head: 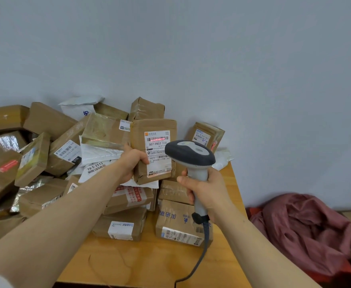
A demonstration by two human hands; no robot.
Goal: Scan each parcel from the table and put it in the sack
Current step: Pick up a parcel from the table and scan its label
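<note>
My left hand (132, 161) grips a brown cardboard parcel (138, 129) by its left edge and holds it upright above the pile. Its white shipping label faces me, and a red scan line lies across the barcode at the label's top. My right hand (205, 194) grips the handle of a grey and white barcode scanner (191, 154), whose head points at the label from just right of it. The scanner's dark cable hangs down over the table edge. The reddish-pink sack (307, 229) lies crumpled to the right of the table.
A wooden table (149, 260) stands against a pale wall. Several brown boxes and white mailers are heaped on its left and back. Two flat boxes (178, 223) lie under my right wrist. One taped box (206, 134) leans at the back right corner.
</note>
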